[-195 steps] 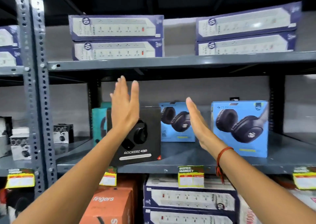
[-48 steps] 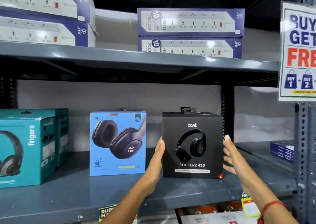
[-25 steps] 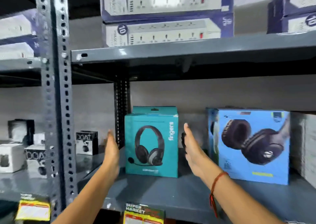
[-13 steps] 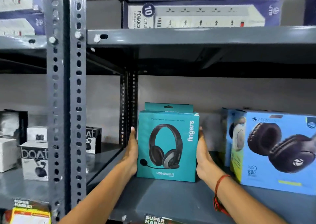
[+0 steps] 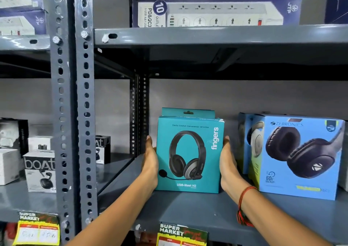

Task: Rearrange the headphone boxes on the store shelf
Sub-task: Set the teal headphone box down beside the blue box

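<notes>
A teal "fingers" headphone box (image 5: 189, 155) stands upright on the grey shelf (image 5: 188, 208), with a second teal box (image 5: 188, 112) right behind it. My left hand (image 5: 150, 163) presses flat against the front box's left side and my right hand (image 5: 227, 166) against its right side, so both grip it between them. A blue Zebronics headphone box (image 5: 301, 155) stands to the right, apart from the teal one, with another blue box (image 5: 248, 142) behind it.
A perforated grey upright post (image 5: 73, 114) rises at the left. Beyond it, small black and white boat earbud boxes (image 5: 40, 170) fill a lower shelf. Power-strip boxes (image 5: 216, 10) lie on the shelf above. Price tags (image 5: 180, 234) hang on the shelf edge.
Over the last second my hands closed in from either side onto the teal box and now hold it. The view has drawn closer to the shelf.
</notes>
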